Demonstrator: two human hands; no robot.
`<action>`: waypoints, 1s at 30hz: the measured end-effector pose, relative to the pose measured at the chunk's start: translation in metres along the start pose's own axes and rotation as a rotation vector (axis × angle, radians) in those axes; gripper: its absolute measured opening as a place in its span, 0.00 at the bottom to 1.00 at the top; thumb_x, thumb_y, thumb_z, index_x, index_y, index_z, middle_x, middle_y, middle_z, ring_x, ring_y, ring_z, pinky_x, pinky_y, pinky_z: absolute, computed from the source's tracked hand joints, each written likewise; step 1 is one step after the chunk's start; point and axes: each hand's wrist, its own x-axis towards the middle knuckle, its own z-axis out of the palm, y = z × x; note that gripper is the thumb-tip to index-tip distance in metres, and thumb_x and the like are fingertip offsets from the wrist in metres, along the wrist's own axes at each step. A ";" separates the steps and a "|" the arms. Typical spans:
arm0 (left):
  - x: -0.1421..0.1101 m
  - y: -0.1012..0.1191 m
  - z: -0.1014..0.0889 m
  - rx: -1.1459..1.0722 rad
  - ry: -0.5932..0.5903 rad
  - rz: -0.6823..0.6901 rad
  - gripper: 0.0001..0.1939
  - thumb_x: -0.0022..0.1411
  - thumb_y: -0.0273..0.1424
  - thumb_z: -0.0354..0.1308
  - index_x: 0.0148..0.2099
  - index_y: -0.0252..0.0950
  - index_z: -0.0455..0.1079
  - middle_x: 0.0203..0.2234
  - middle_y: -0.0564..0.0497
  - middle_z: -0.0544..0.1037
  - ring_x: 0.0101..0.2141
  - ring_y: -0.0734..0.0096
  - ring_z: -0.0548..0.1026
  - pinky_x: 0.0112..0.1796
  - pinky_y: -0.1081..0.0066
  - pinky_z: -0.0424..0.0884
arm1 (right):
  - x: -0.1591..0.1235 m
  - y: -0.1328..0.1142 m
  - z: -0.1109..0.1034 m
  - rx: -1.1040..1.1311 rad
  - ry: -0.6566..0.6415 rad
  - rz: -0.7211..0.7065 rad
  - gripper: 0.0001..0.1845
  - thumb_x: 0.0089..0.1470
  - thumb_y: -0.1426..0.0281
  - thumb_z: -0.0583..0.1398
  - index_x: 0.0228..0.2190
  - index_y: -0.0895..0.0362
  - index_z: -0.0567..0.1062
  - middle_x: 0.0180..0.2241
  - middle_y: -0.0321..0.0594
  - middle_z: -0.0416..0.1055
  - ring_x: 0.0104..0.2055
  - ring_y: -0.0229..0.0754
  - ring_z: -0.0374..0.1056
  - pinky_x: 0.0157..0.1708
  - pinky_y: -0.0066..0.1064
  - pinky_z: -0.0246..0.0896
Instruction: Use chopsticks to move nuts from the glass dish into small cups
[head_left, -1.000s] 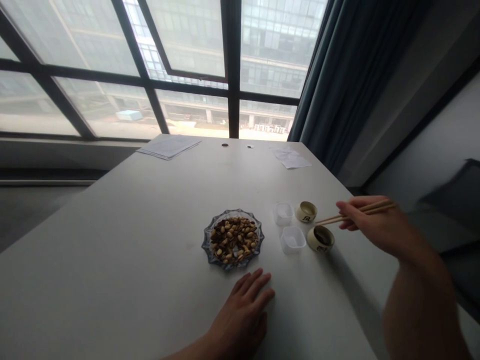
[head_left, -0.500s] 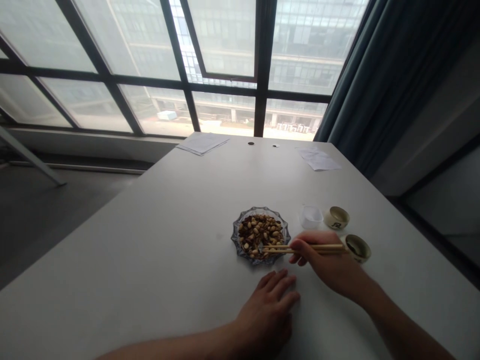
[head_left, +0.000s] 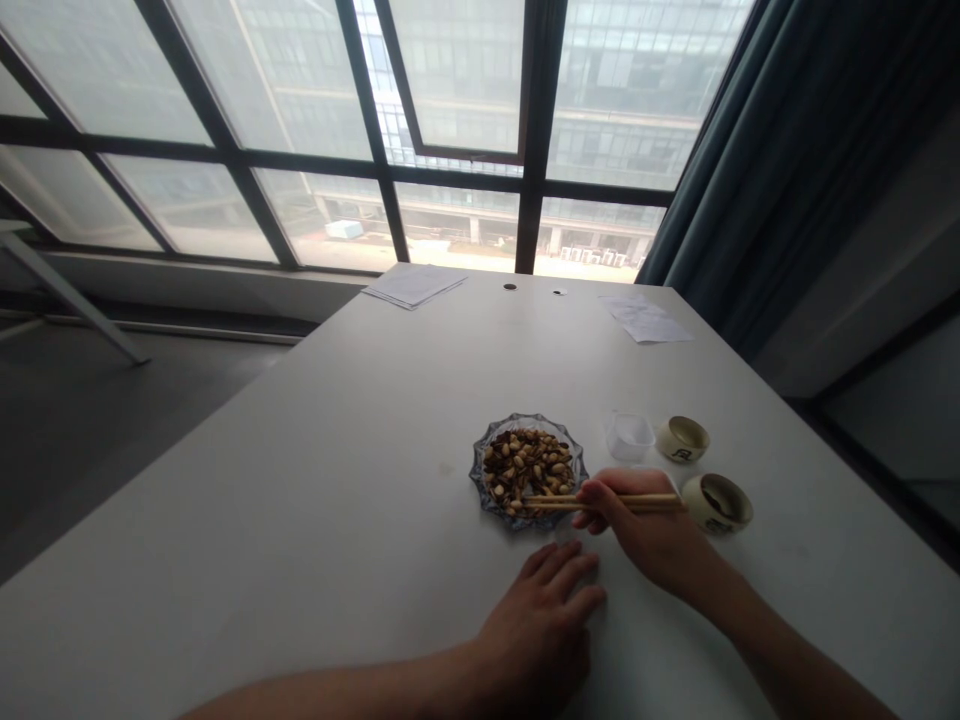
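My right hand [head_left: 637, 515] is closed around a pair of wooden chopsticks [head_left: 652, 501]. Their tips reach into the near part of a scalloped glass dish [head_left: 480, 488]. Mixed nuts and seeds [head_left: 529, 462], some looking like pistachios, fill the dish. Whether the tips grip a piece cannot be made out. My left hand [head_left: 544, 615] lies flat on the table just in front of the dish, its fingers stretched out and holding nothing.
Right of the dish stand a clear plastic box [head_left: 630, 437] and two small cream cups, a far one [head_left: 682, 440] and a near one [head_left: 718, 503] with something dark inside. Papers [head_left: 416, 287] and more sheets [head_left: 646, 320] lie at the far end of the white table [head_left: 300, 480].
The view has shifted slightly, so everything sits a little further right. The chopstick tips have moved slightly within the near part of the dish. My left hand stays on the table.
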 end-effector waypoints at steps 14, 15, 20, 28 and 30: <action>-0.001 -0.001 0.002 0.001 -0.003 -0.003 0.24 0.63 0.28 0.60 0.60 0.42 0.66 0.68 0.48 0.64 0.68 0.54 0.58 0.68 0.55 0.50 | -0.001 0.004 -0.001 0.040 0.095 0.032 0.26 0.64 0.50 0.60 0.29 0.58 0.83 0.26 0.45 0.82 0.27 0.47 0.80 0.28 0.31 0.75; -0.001 -0.001 0.002 0.002 -0.004 0.000 0.24 0.63 0.28 0.60 0.61 0.41 0.66 0.68 0.47 0.64 0.68 0.54 0.57 0.68 0.55 0.50 | -0.001 0.004 -0.002 0.039 0.102 0.034 0.26 0.64 0.49 0.60 0.29 0.58 0.83 0.26 0.45 0.82 0.27 0.47 0.80 0.28 0.32 0.75; -0.001 0.000 0.000 -0.003 -0.011 -0.001 0.23 0.64 0.28 0.58 0.60 0.42 0.65 0.69 0.48 0.63 0.69 0.56 0.55 0.68 0.55 0.49 | -0.005 -0.006 -0.016 0.023 0.148 0.058 0.28 0.60 0.46 0.62 0.30 0.58 0.84 0.27 0.47 0.83 0.28 0.49 0.81 0.30 0.35 0.79; -0.002 0.001 -0.003 -0.023 -0.029 -0.007 0.24 0.62 0.26 0.57 0.60 0.42 0.65 0.69 0.49 0.62 0.70 0.56 0.55 0.68 0.55 0.51 | -0.042 -0.054 -0.095 -0.160 0.679 0.004 0.17 0.53 0.52 0.70 0.31 0.53 0.85 0.25 0.44 0.82 0.25 0.50 0.81 0.27 0.31 0.80; -0.001 0.001 -0.003 -0.021 -0.039 -0.013 0.27 0.59 0.25 0.58 0.61 0.42 0.65 0.69 0.49 0.62 0.70 0.55 0.55 0.68 0.53 0.51 | -0.057 -0.058 -0.124 -0.276 0.828 -0.034 0.10 0.55 0.57 0.71 0.31 0.50 0.84 0.26 0.42 0.82 0.26 0.49 0.81 0.28 0.29 0.79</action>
